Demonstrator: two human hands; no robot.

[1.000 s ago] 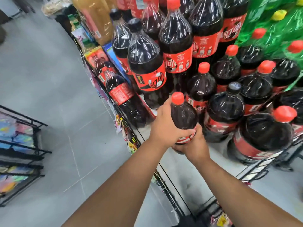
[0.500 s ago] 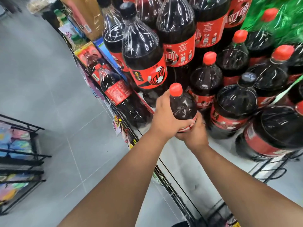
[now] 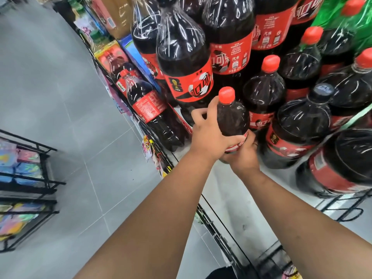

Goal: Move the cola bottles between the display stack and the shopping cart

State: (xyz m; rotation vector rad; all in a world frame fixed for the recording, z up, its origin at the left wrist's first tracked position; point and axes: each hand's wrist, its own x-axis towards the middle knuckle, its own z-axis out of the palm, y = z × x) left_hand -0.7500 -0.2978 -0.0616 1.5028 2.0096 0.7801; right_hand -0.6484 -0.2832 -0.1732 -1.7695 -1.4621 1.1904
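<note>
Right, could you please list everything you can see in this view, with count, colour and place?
held cola bottle: one, dark with red cap, centre of view
large cola bottles: too many to count, dark with red labels, stacked top and right
black-capped bottle: one, dark, right of the held one
green bottles: count unclear, top right corner
wire rack: one, black, left edge
colourful packs: several, mixed colours, in the rack
floor: grey tiles, left half
left hand: grips the held bottle's side
right hand: holds its lower part
</note>
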